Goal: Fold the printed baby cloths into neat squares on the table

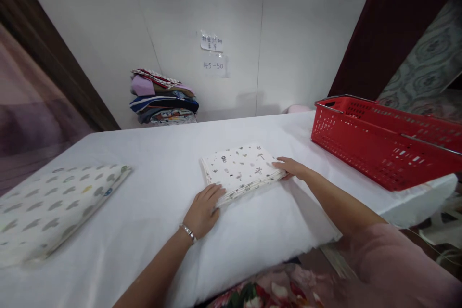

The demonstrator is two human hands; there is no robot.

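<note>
A folded white cloth (241,166) with small grey plant prints lies on the white-covered table (151,154), its layered edge facing me. My left hand (205,206), with a silver bracelet at the wrist, grips the cloth's near left corner between thumb and fingers. At the right end, my right hand (291,167) has its fingers on top of the cloth and its thumb at the edge, closed on that side. The undersides of both grips are hidden.
Another folded cloth (61,202) with grey prints lies at the left. A red plastic basket (382,144) with metal handles stands at the right. Behind the table is a pile of folded fabrics (164,98). Paper signs (212,65) hang on the wall.
</note>
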